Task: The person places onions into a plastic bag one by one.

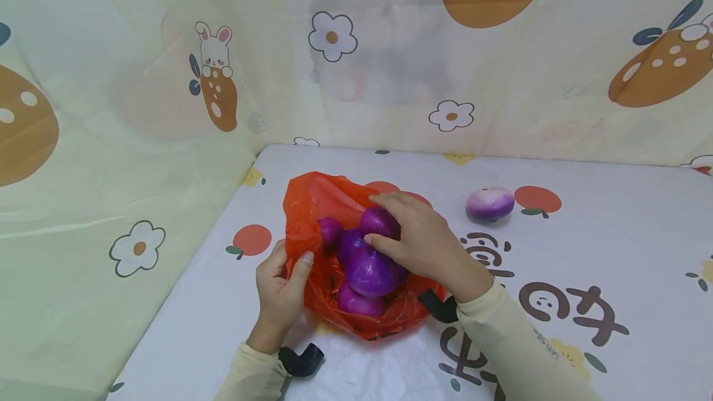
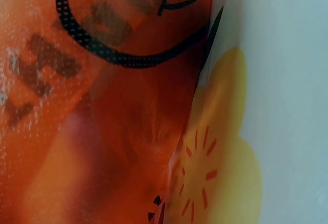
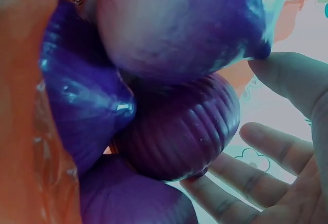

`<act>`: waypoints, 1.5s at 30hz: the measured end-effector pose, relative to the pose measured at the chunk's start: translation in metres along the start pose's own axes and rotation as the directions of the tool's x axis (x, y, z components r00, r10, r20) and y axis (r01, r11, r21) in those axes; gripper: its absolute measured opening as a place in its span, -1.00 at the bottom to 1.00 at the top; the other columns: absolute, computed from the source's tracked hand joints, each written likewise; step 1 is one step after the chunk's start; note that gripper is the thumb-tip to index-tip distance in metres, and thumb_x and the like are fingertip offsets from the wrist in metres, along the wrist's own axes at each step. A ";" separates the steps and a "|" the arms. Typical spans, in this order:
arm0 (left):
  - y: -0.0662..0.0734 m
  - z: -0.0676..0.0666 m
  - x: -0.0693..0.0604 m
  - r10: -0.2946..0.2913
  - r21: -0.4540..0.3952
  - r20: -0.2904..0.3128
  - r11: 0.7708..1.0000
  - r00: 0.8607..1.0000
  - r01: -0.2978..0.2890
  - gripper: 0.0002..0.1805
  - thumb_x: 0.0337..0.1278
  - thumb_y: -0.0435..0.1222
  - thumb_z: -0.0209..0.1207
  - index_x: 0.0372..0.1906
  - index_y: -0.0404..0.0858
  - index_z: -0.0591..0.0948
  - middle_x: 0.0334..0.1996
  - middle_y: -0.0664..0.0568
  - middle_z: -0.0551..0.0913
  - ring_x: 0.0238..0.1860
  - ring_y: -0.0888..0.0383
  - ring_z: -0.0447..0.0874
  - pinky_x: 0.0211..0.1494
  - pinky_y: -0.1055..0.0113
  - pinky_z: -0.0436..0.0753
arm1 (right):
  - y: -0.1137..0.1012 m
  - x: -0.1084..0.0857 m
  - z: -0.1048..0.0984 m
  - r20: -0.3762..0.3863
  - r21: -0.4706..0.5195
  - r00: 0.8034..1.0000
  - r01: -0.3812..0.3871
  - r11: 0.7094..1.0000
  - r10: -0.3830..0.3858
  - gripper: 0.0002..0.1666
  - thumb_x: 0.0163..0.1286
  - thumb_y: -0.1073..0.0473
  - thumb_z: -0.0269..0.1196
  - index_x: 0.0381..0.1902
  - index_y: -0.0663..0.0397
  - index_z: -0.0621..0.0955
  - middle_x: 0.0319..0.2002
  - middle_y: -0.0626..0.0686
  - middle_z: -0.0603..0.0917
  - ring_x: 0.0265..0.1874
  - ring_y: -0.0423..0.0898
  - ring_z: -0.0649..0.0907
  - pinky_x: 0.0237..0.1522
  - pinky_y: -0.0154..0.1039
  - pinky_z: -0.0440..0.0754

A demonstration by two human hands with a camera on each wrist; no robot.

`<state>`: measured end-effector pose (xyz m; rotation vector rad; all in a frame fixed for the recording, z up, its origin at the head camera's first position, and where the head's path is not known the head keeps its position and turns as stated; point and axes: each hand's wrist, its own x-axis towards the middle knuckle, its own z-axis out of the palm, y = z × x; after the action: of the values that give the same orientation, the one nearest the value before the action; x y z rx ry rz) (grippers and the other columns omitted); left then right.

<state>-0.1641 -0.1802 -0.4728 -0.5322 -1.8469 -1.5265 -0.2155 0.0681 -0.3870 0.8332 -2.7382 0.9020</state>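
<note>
An orange-red plastic bag (image 1: 312,203) stands gaping on the table, with several red onions (image 1: 372,271) piled inside. My left hand (image 1: 284,289) grips the bag's left rim, thumb over the edge; the left wrist view shows only the bag's printed wall (image 2: 102,111) up close. At the top of the pile, my right hand (image 1: 423,240) has thumb and fingers around one red onion (image 1: 380,221). From the right wrist, the fingers (image 3: 225,203) touch a ribbed onion (image 3: 184,126), and the thumb meets the tip of a larger onion (image 3: 179,24).
A single red onion (image 1: 490,204) lies on the table to the right of the bag. The tablecloth (image 1: 624,234) carries printed fruit, flowers and dark characters. Patterned curtains (image 1: 390,79) hang along the back and left sides.
</note>
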 end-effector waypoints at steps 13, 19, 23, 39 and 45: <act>0.000 0.000 0.000 -0.001 0.008 -0.005 1.000 1.000 0.001 -0.67 0.23 -0.59 0.12 0.07 -0.48 0.69 -0.07 -0.15 0.77 -0.02 0.14 0.71 0.09 0.33 0.74 | 0.008 -0.006 -0.004 -0.052 0.045 0.998 0.029 0.999 -0.027 -0.26 0.32 0.01 0.47 0.38 0.16 0.55 0.30 0.18 0.62 0.27 0.17 0.62 0.24 0.16 0.64; 0.001 0.000 0.000 -0.012 0.009 -0.006 1.000 1.000 0.012 -0.67 0.22 -0.60 0.12 0.06 -0.48 0.69 -0.07 -0.17 0.77 -0.02 0.14 0.71 0.09 0.33 0.74 | 0.019 -0.010 -0.013 -0.076 0.066 0.997 0.023 0.998 -0.018 -0.30 0.35 0.03 0.45 0.38 0.12 0.56 0.29 0.13 0.63 0.29 0.11 0.60 0.26 0.16 0.62; 0.002 0.000 0.000 -0.013 0.008 -0.002 1.000 1.000 0.013 -0.66 0.23 -0.60 0.12 0.07 -0.47 0.69 -0.06 -0.17 0.77 -0.01 0.14 0.72 0.10 0.32 0.74 | 0.029 -0.014 -0.024 -0.067 0.060 0.996 -0.047 0.997 0.051 -0.29 0.37 -0.01 0.43 0.41 0.09 0.54 0.34 0.14 0.60 0.36 0.14 0.54 0.30 0.23 0.57; 0.001 0.000 0.000 -0.009 0.005 0.005 1.000 1.000 0.008 -0.66 0.24 -0.60 0.11 0.08 -0.48 0.68 -0.05 -0.15 0.77 -0.01 0.14 0.71 0.10 0.32 0.74 | 0.087 -0.027 -0.055 -0.162 -0.021 0.944 -0.295 0.955 0.288 -0.24 0.41 -0.02 0.36 0.46 0.18 0.47 0.44 0.34 0.44 0.42 0.37 0.39 0.30 0.48 0.42; 0.001 0.001 0.000 -0.004 -0.001 0.009 1.000 1.000 0.004 -0.66 0.25 -0.59 0.11 0.09 -0.48 0.68 -0.06 -0.17 0.76 -0.01 0.14 0.70 0.11 0.32 0.73 | 0.113 -0.029 -0.049 -0.164 -0.046 0.909 -0.394 0.918 0.382 -0.21 0.40 -0.02 0.35 0.48 0.20 0.44 0.49 0.43 0.31 0.44 0.45 0.32 0.22 0.56 0.41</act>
<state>-0.1635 -0.1792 -0.4721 -0.5371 -1.8550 -1.5301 -0.2550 0.1858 -0.4132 0.1902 -2.8270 0.8698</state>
